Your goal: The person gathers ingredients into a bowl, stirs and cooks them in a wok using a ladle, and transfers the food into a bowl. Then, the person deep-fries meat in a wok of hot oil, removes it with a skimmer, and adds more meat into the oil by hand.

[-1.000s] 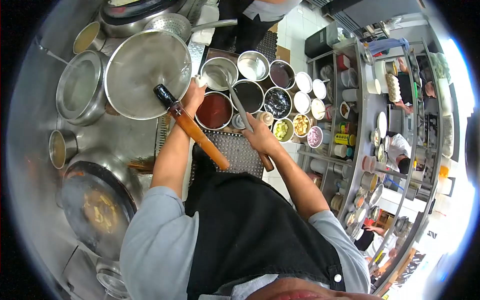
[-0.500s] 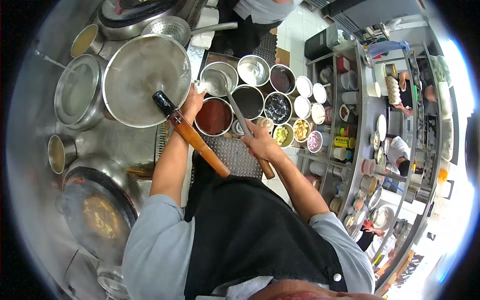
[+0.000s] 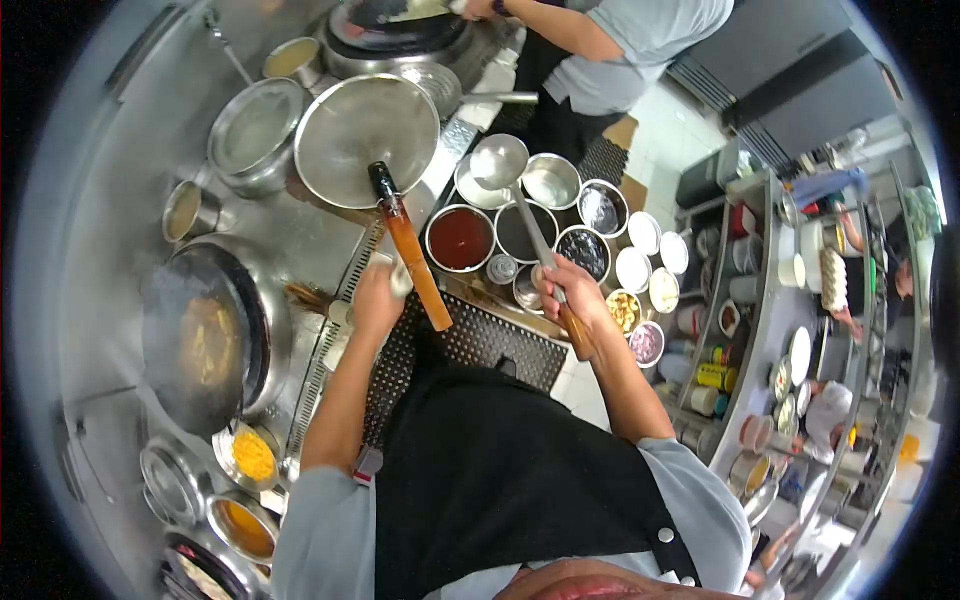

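Note:
My right hand (image 3: 575,297) is closed around the wooden handle of a ladle (image 3: 499,162). The ladle's round metal bowl hangs over the steel pots at the back, and it looks empty. My left hand (image 3: 377,300) is closed on a white cloth (image 3: 401,279), left of a wooden handle. That handle belongs to a large round metal pan (image 3: 345,140) resting on the stove side; my hand is apart from it. Near the ladle stand a pot of dark red sauce (image 3: 460,238) and a pot of black liquid (image 3: 527,232).
On the left, a smoking wok (image 3: 205,345) holds yellowish food. A bowl of orange-yellow shreds (image 3: 253,456) stands below it. A perforated skimmer (image 3: 432,88) lies behind the pan. Another person (image 3: 640,40) works at the back. Shelving (image 3: 745,300) runs along the right.
My left hand has drawn back from the pots toward my body with the white cloth. The ladle's bowl has risen above the pots. My view has shifted, showing more of the left counter.

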Demonstrator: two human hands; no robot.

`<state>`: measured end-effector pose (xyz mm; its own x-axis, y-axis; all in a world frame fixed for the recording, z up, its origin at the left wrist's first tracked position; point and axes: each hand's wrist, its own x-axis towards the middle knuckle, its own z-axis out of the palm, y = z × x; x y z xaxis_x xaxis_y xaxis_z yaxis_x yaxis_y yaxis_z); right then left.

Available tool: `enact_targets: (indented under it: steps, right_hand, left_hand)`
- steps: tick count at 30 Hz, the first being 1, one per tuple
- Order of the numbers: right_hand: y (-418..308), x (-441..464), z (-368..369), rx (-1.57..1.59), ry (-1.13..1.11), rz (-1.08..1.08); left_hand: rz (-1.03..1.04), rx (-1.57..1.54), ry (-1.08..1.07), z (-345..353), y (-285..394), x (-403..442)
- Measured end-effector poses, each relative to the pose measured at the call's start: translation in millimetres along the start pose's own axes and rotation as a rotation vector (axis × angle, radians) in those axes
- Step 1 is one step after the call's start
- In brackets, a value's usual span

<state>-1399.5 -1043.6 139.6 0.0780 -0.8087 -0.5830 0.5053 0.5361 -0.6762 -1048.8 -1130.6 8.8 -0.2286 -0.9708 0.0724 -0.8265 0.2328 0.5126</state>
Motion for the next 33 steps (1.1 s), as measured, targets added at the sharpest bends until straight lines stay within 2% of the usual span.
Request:
enact_targets:
  steps: [2,4,5,7,8,10,12,14,16,18,20,21,22,23,24,26,27,28,29,30,32,33]
  right_hand:
    - [-15,-25,-1,-0.115,-0.025,-0.046]
    - [-25,-47,-5,-0.151,-0.083,-0.068]
    - [-31,-59,0,-0.146,-0.083,-0.055]
    - [-39,-85,19,-0.142,-0.120,-0.021]
    - [-32,-89,34,-0.059,-0.348,0.053]
    - [-18,-85,66,0.059,-0.564,0.193]
    - [8,-78,110,0.163,-0.711,0.336]
    - [41,-64,166,0.139,-0.809,0.427]
    - [82,-36,219,0.102,-0.811,0.523]
    - [128,0,273,-0.104,-0.738,0.503]
    - [166,13,328,-0.457,-0.739,0.318]
    - [182,26,347,-0.471,-0.737,0.323]
    - [198,38,363,-0.764,-0.785,0.131]
    - [213,47,375,-1.053,-0.823,-0.073]
    - [228,47,379,-1.068,-0.822,-0.073]
    - [255,40,368,-1.035,-0.740,-0.346]
    - [294,81,347,-1.092,-0.768,-0.664]
    - [316,83,343,-1.066,-0.800,-1.249]
    - [327,82,328,-1.285,-0.775,-1.071]
    - [331,78,314,-1.490,-0.742,-0.887]
    - [306,48,316,-1.782,-0.762,-0.794]
    - [291,32,314,-1.765,-0.821,-0.794]
  left_hand:
    - [0.093,-0.024,0.280,-15,-3,-77]
    - [-0.494,-0.097,0.105,-37,18,-157]
    - [-0.536,-0.080,0.134,-44,20,-196]
    - [-0.875,-0.780,0.094,-58,19,-277]
    - [-0.975,-0.787,0.260,-66,20,-343]
    - [-1.193,-1.527,0.633,-55,8,-393]
    - [-1.026,-1.595,0.736,-69,4,-408]
    - [-1.024,-1.613,0.882,-87,-7,-397]
    - [-0.945,-1.618,0.799,-108,-38,-389]
    - [-0.918,-1.634,0.953,-119,-75,-364]
    - [-0.947,-1.744,1.046,-158,-85,-338]
    - [-0.950,-1.738,0.996,-169,-100,-331]
    - [-0.953,-1.732,0.942,-178,-116,-329]
    - [-0.849,-1.734,0.887,-174,-143,-327]
    - [-0.846,-1.748,0.893,-189,-150,-322]
    - [-1.056,-1.677,0.955,-215,-159,-299]
    - [-1.056,-1.628,0.990,-213,-174,-284]
    - [-1.058,-1.574,1.023,-202,-200,-270]
    - [-0.958,-1.624,1.110,-161,-254,-252]
    - [-0.959,-1.660,1.123,-167,-248,-251]
    - [-0.272,-0.954,1.224,-76,-316,-248]
    - [-0.524,-1.378,1.172,-127,-267,-258]
